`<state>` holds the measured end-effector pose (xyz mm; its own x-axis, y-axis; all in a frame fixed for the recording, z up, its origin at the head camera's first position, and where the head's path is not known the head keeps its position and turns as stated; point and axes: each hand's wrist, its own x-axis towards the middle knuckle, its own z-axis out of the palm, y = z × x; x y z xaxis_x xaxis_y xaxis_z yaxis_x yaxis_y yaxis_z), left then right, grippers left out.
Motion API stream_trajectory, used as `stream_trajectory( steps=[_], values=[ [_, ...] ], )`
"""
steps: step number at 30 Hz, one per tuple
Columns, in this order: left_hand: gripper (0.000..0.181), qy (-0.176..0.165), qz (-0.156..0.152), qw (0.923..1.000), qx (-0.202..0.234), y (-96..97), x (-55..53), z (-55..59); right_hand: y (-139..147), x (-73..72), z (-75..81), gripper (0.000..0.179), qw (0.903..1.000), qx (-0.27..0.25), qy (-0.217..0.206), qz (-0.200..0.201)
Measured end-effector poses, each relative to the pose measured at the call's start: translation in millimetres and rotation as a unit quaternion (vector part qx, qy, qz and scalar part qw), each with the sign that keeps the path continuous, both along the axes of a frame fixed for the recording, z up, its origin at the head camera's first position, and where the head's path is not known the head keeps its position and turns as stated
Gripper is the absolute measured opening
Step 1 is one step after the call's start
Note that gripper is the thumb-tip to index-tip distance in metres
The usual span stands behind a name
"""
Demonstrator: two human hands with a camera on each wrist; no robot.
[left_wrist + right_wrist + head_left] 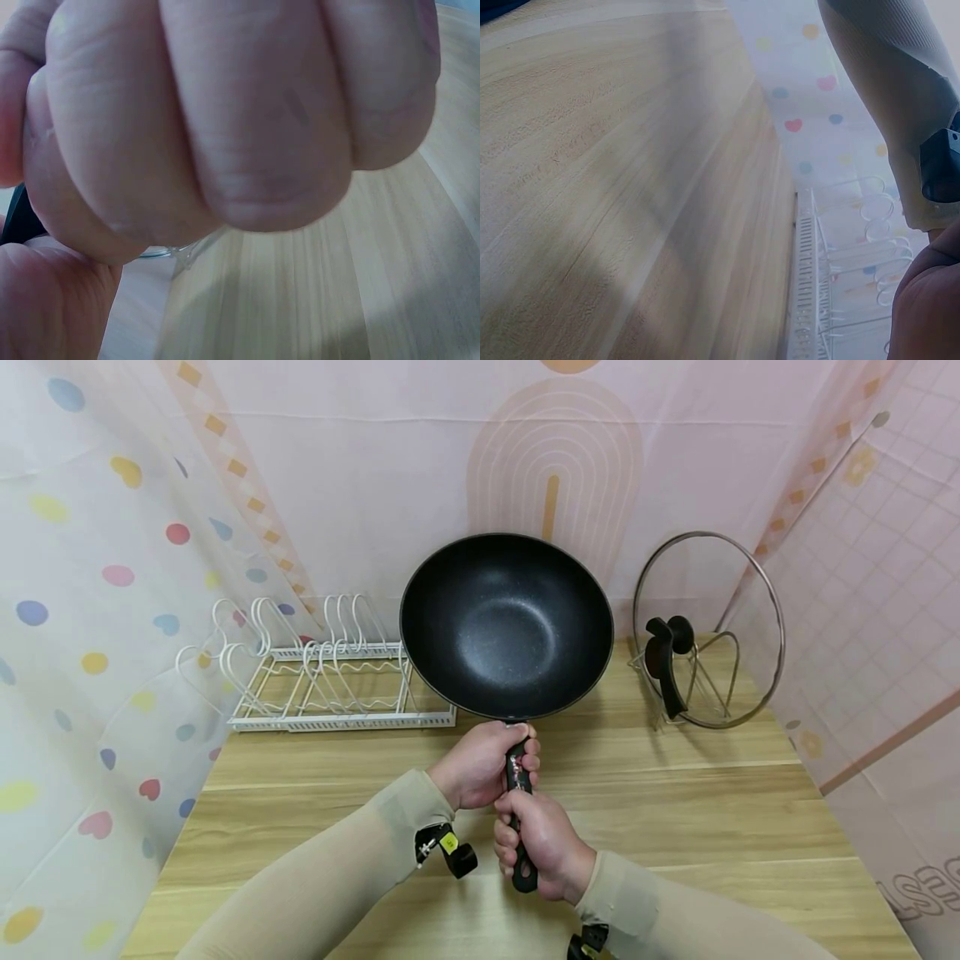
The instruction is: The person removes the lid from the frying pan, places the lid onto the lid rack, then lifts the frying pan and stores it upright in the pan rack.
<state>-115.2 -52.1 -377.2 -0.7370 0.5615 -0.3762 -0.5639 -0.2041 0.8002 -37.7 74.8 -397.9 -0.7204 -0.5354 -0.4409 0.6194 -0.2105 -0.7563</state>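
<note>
A black wok (506,631) is held up in the middle of the head view, its inside facing me and its handle (517,768) pointing down toward me. My left hand (483,764) grips the handle close to the pan, thumb lying along the top. Lower down, my right hand (543,843) wraps round the same handle near its end. The left wrist view is mostly filled by the curled fingers (262,127) of the left hand. In the right wrist view only part of a hand (930,307) shows at the lower right edge.
A white wire rack (337,722) stands on the wooden table (675,827) at the left, close to the wok. At the right, a glass lid (780,635) with a black handle leans upright in a small wire stand (735,668). Patterned curtains (360,493) surround the table.
</note>
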Motion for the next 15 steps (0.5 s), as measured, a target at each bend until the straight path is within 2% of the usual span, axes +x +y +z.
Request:
stream_trajectory(
  steps=[15],
  values=[
    [0.03,0.006,0.003,1.0,-0.004,-4.2,0.3,3.6,-2.9,-2.2,-0.5,0.019,0.9999,-0.001,0.01,0.008]
  ],
)
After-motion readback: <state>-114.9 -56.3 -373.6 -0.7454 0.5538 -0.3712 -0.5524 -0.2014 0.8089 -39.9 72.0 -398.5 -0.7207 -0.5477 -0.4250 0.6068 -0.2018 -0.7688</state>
